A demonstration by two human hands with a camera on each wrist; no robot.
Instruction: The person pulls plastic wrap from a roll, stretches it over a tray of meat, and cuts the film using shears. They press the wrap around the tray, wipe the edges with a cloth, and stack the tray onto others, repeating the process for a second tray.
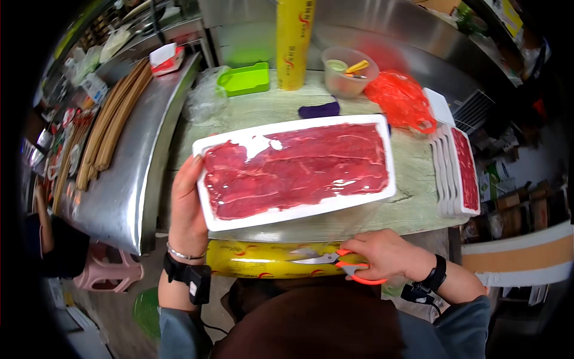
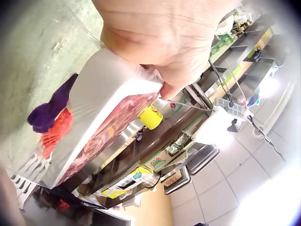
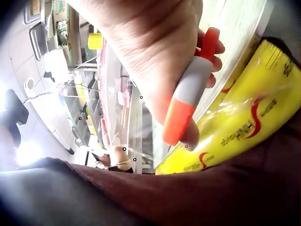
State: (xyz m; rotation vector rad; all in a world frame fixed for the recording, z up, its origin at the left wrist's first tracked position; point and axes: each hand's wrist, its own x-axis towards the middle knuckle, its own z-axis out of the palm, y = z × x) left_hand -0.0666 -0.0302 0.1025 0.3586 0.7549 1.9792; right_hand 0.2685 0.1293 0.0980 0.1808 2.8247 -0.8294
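My left hand grips the left end of a long white foam tray, thumb up at its rim. Slices of red meat fill the tray under shiny clear film, and the tray is tilted up above the table. From the left wrist view, the white underside of the tray shows below the palm. My right hand holds scissors with orange and grey handles, blades pointing left. Beneath the blades lies a yellow roll of cling film along the table's near edge. Clear film shows between tray and roll.
Stacked foam trays with meat stand at the right. Behind are a red plastic bag, a clear tub, a purple cloth, a green tray and an upright yellow roll. A steel counter is at left.
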